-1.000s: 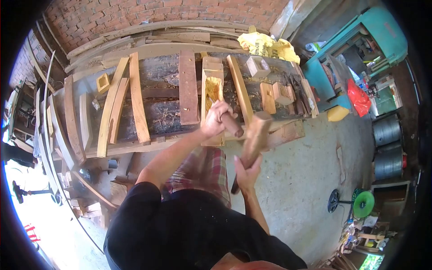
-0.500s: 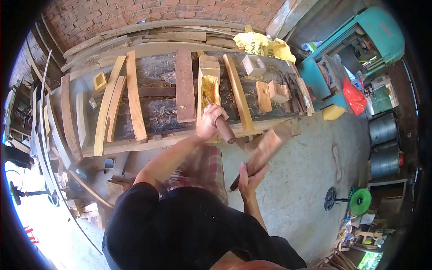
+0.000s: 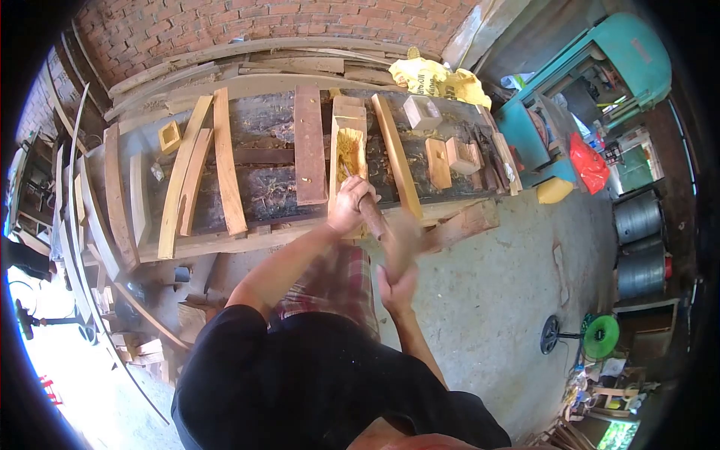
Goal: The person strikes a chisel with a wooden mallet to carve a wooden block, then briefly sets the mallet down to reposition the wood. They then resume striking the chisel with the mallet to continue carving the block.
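Block of hollowed yellow wood (image 3: 351, 146) lies across the dark wooden bench (image 3: 268, 114); left hand (image 3: 350, 204) wraps the brown round-handled chisel (image 3: 372, 219), seemingly steadying it in the hollow. Right hand (image 3: 397, 290) clasps the blurred brown wooden mallet (image 3: 403, 244).

Stacked planks (image 3: 300, 65), a shavings-strewn bench (image 3: 262, 120) and a teal machine (image 3: 639, 54) show a woodworking workshop.

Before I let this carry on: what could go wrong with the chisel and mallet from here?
The wooden mallet in the right hand, blurred close to the end of the chisel, could glance off and strike the left hand gripping the handle. I see no clamp on the hollowed wooden block, so it might shift under a blow.
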Demonstrator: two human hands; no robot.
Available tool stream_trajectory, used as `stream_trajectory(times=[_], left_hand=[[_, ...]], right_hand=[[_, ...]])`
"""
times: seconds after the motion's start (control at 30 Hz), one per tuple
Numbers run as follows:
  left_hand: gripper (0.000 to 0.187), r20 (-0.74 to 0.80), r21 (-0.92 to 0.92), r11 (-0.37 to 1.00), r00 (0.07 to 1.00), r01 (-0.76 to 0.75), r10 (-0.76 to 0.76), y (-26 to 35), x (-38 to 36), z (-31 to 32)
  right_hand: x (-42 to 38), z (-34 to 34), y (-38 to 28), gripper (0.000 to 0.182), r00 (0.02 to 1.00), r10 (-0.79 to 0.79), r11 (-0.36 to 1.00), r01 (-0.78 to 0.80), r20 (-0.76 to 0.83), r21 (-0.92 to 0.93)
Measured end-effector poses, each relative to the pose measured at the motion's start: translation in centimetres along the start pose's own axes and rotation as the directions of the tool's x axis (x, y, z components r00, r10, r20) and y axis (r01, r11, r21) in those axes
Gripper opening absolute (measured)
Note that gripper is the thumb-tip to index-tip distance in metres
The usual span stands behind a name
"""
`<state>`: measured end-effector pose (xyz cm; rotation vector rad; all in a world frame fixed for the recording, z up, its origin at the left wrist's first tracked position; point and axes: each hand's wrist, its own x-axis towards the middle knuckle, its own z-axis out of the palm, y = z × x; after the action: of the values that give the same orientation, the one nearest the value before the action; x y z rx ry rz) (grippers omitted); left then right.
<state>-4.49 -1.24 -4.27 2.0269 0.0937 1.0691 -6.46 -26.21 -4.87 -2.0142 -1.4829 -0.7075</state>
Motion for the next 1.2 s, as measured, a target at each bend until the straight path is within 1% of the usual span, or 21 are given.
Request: stream_trajectory(times=[0.03, 0.07, 0.1, 0.2, 0.23, 0.33, 0.37, 0.53, 0.6, 0.63, 0.67, 0.7, 0.73, 0.87, 0.9, 0.93, 1.0, 1.03, 1.07, 1.13, 1.2], left_hand=[[0.025, 0.018, 0.006, 1.0, 1.0, -0.006, 0.006, 0.2, -0.2, -0.2], [0.026, 0.032, 0.015, 1.0, 0.999, -0.016, 0.015, 0.2, -0.1, -0.3], [0.026, -0.002, -0.011, 1.0, 1.0, -0.009, 0.009, 0.2, -0.1, -0.2], [0.023, 0.004, 0.042, 0.998, 0.999, -0.035, 0.035, -0.3, -0.3, 0.0], [0.023, 0.008, 0.038, 0.999, 0.999, -0.035, 0.035, -0.3, -0.3, 0.2], [0.022, 0.015, 0.012, 1.0, 1.0, -0.025, 0.025, -0.3, -0.2, -0.1], [0.022, 0.013, 0.012, 1.0, 1.0, -0.024, 0.024, -0.4, -0.5, 0.0], [0.021, 0.005, 0.022, 0.998, 0.999, -0.054, 0.053, -1.2, -0.6, 0.5], [0.022, 0.008, 0.016, 0.997, 0.997, -0.073, 0.073, -0.7, -0.2, 0.0], [0.023, 0.027, -0.014, 0.998, 0.998, -0.057, 0.057, -0.5, -0.2, -0.3], [0.024, 0.047, -0.041, 0.998, 0.998, -0.037, 0.039, -0.3, -0.3, -0.4], [0.024, 0.048, -0.04, 0.999, 0.998, -0.036, 0.038, 0.1, -0.6, -0.6], [0.025, 0.061, -0.006, 0.999, 0.998, -0.035, 0.036, 0.4, -0.4, -0.7], [0.026, 0.067, 0.031, 0.997, 0.995, -0.07, 0.068, -0.8, -0.6, -0.1], [0.026, 0.077, 0.033, 0.998, 0.996, -0.055, 0.053, -0.9, -0.6, 0.0], [0.026, 0.077, 0.031, 0.998, 0.995, -0.058, 0.055, -0.9, -0.5, 0.0], [0.027, 0.055, -0.005, 1.0, 0.998, -0.031, 0.031, -0.7, -0.5, 0.0], [0.027, 0.052, -0.004, 1.0, 0.998, -0.03, 0.031, -0.5, -0.4, -0.1], [0.027, 0.059, -0.012, 0.999, 0.998, -0.031, 0.032, -0.3, -0.2, -0.2], [0.028, 0.087, -0.03, 0.999, 0.996, -0.029, 0.032, -0.4, 0.8, -0.2], [0.024, 0.109, -0.022, 0.996, 0.99, -0.084, 0.086, -1.0, 3.3, 0.1]], right_hand=[[1.0, 0.2, -1.8, 0.035, 0.888, 0.459, 0.866, -0.449, 0.007, 0.222], [2.4, 0.0, -3.1, 0.024, 0.589, 0.8, 0.503, -0.762, 0.114, 0.408], [5.4, -2.1, -4.4, 0.027, 0.548, 0.83, 0.437, -0.754, 0.103, 0.491], [0.1, -0.1, -2.5, 0.038, 0.574, 0.815, 0.448, -0.541, -0.077, 0.711], [0.3, -1.8, -0.4, 0.049, 0.936, 0.35, 0.884, -0.316, -0.041, 0.345], [1.8, 0.5, -1.7, 0.052, 0.876, 0.482, 0.862, -0.472, -0.012, 0.183], [1.1, 1.0, -2.0, 0.057, 0.681, 0.708, 0.58, -0.713, 0.189, 0.394], [1.0, -0.3, -2.3, 0.055, 0.631, 0.772, 0.562, -0.619, -0.08, 0.549], [-0.4, 0.2, -0.2, 0.052, 0.902, 0.421, 0.762, -0.294, -0.097, 0.577], [0.2, -0.1, 1.1, 0.05, 0.998, -0.03, 0.997, 0.033, 0.046, -0.075], [0.2, 0.2, 0.6, 0.05, 0.998, -0.033, 0.996, 0.037, 0.046, -0.076], [1.2, 0.4, -1.2, 0.04, 0.894, 0.446, 0.878, -0.447, 0.044, 0.172], [2.4, 0.3, -2.1, 0.031, 0.583, 0.797, 0.495, -0.781, 0.159, 0.382], [0.6, -0.2, -1.6, 0.048, 0.535, 0.842, 0.428, -0.58, -0.072, 0.693], [0.6, 0.0, -1.7, 0.055, 0.679, 0.719, 0.514, -0.375, -0.149, 0.772], [0.7, 0.1, -1.5, 0.055, 0.679, 0.718, 0.516, -0.373, -0.152, 0.771], [1.0, 0.0, -1.3, 0.053, 0.867, 0.498, 0.855, -0.494, 0.016, 0.16], [0.9, 0.4, -1.2, 0.049, 0.74, 0.641, 0.657, -0.667, 0.206, 0.352], [0.9, 0.3, -1.3, 0.049, 0.742, 0.637, 0.658, -0.664, 0.207, 0.356], [2.5, -1.2, -2.0, 0.041, 0.415, 0.857, 0.184, -0.8, 0.305, 0.571], [3.0, -1.6, -1.8, 0.037, 0.431, 0.867, 0.19, -0.749, 0.249, 0.635]])
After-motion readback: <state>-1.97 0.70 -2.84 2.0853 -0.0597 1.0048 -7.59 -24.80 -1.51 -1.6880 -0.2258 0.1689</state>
